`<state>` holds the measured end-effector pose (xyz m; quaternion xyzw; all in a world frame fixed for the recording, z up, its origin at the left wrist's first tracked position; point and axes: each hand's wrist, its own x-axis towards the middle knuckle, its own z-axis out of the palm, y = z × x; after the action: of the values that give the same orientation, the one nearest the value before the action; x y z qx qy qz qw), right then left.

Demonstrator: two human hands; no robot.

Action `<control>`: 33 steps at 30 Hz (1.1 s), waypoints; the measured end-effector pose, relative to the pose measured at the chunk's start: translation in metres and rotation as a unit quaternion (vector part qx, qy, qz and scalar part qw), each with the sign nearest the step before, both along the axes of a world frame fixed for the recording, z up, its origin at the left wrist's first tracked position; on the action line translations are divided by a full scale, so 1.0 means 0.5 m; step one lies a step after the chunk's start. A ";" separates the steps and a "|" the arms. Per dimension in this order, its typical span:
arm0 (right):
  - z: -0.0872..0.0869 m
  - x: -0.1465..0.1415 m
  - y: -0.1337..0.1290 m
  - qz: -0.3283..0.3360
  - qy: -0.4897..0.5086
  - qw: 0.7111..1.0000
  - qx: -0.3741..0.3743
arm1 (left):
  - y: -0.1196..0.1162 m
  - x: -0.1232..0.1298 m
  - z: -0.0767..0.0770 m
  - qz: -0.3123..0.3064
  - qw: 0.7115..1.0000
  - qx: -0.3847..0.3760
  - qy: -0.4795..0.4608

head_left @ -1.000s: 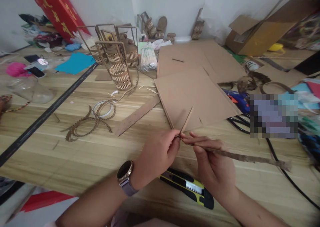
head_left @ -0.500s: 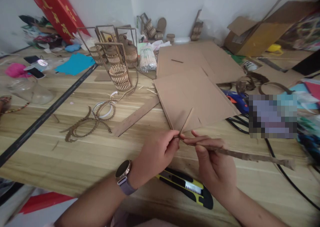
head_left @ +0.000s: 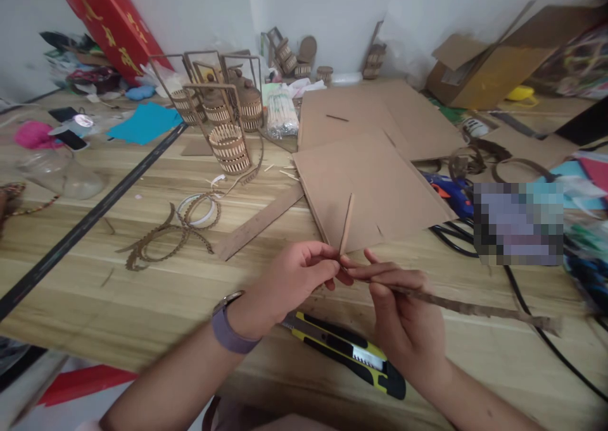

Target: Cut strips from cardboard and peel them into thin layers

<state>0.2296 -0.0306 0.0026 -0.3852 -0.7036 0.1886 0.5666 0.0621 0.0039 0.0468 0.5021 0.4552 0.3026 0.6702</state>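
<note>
Close together above the wooden table, my left hand (head_left: 304, 273) and my right hand (head_left: 408, 311) work on a long narrow brown cardboard strip (head_left: 475, 307). My left fingers and thumb pinch it near its left end. From that pinch a thin flat end piece (head_left: 348, 221) points up; whether it belongs to the same strip is hidden by my fingers. My right thumb and fingers grip the strip farther along, and its long tail runs out to the right. Below my hands lies a yellow and black utility knife (head_left: 339, 349), touched by neither.
Cardboard sheets (head_left: 365, 184) lie ahead of my hands. Left of them are a flat cardboard piece (head_left: 261, 223) and curled toothed strips (head_left: 161, 241). Farther back stand small baskets (head_left: 230, 146) with tall handles. A black cable (head_left: 522, 304) runs along the right.
My left wrist has rolled, turning the watch face away. The short end piece has swung left and stands more upright, its flat side now showing. My right hand has barely moved.
</note>
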 end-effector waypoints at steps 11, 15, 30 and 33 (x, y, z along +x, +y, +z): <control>0.000 0.000 0.002 -0.027 0.020 0.999 -0.008 | -0.007 0.015 -0.013 0.026 0.996 0.079 0.027; -0.005 -0.004 0.000 -0.031 0.030 0.999 -0.019 | -0.009 0.023 -0.019 0.055 0.994 0.090 0.036; 0.000 -0.009 -0.003 0.007 0.119 0.987 -0.105 | -0.012 0.022 -0.023 0.080 0.980 0.142 0.109; -0.002 -0.008 0.000 0.020 0.153 0.980 -0.124 | -0.012 0.020 -0.023 0.068 0.978 0.159 0.120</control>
<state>0.2258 -0.0307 0.0017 -0.4050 -0.5873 0.3422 0.6116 0.0723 -0.0020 0.0353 0.6030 0.5110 0.3538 0.5002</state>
